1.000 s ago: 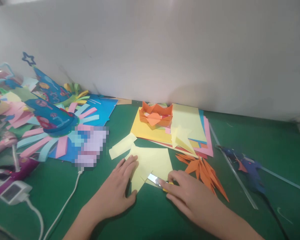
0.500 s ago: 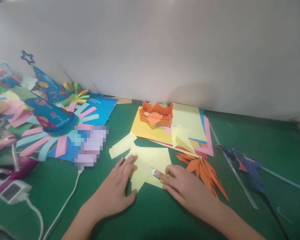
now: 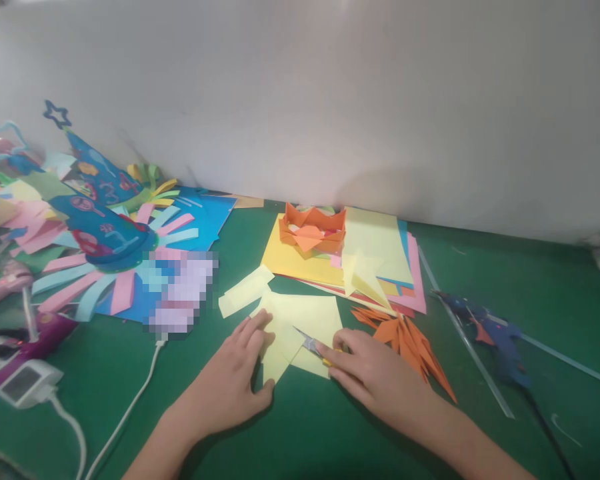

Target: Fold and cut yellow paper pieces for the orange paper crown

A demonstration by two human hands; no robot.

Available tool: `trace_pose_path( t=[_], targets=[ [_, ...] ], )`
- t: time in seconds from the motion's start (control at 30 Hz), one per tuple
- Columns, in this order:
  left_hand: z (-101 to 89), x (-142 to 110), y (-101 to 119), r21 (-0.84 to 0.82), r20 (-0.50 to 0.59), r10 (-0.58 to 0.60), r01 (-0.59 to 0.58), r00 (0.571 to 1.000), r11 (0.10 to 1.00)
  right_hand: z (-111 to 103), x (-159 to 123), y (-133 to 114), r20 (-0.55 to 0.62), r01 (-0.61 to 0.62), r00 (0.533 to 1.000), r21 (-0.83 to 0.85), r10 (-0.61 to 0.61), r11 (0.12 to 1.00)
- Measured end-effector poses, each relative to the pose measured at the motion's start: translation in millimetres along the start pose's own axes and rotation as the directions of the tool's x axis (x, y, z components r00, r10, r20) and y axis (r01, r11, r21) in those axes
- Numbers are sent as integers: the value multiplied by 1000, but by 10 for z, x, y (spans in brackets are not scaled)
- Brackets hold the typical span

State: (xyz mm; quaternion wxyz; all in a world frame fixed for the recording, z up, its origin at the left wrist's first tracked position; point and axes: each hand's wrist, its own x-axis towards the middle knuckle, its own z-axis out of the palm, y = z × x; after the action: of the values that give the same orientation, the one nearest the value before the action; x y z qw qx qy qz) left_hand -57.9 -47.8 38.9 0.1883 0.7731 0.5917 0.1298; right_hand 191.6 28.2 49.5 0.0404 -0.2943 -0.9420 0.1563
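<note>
My right hand (image 3: 367,370) is closed around small scissors (image 3: 309,343) with yellow handles, its fingers covering most of them. Their metal blades lie over a pale yellow paper sheet (image 3: 315,310), pointing up and left. On the sheet's left side rests my left hand (image 3: 240,370), fingers stretched out and pressing it to the table. The sheet's lower edge has a V-shaped notch between the hands. A folded pale yellow strip (image 3: 245,291) lies just beyond my left fingers. Close to my right hand is an orange folded-paper piece (image 3: 403,333) with pointed strips.
An orange paper crown (image 3: 313,230) sits on stacked coloured paper (image 3: 380,233) at the back. To the right are a blue glue gun (image 3: 495,333) and a clear glue stick (image 3: 475,353). Decorated blue cone hats (image 3: 105,227), a white cable (image 3: 130,407) and a white device (image 3: 30,383) occupy the left.
The scissors' blades have slid slightly up and left over the sheet, showing more of their length. My right hand has shifted only a little; my left hand stays on the paper.
</note>
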Motion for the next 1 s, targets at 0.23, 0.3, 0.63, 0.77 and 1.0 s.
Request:
trace_pose_path(
  t=[0.23, 0.3, 0.63, 0.77, 1.0],
  targets=[
    [16, 70, -16, -1, -87, -23, 23, 996, 1000, -37, 18, -178, 32, -15, 999, 96, 12, 995],
    [58, 111, -34, -1, -148, -58, 59, 987, 998, -19, 37, -202, 21, -12, 1000, 102, 10, 995],
    [51, 185, -5, 99, -132, 73, -60, 988, 993, 87, 59, -137, -19, 18, 1000, 78, -16, 997],
    [100, 208, 8, 189, -133, 110, -84, 985, 978, 64, 56, -135, 5, 21, 1000, 59, -21, 998],
    [135, 227, 25, 222, -180, 97, -56, 979, 973, 28, 51, -123, -3, 34, 999, 47, -34, 998]
  ],
)
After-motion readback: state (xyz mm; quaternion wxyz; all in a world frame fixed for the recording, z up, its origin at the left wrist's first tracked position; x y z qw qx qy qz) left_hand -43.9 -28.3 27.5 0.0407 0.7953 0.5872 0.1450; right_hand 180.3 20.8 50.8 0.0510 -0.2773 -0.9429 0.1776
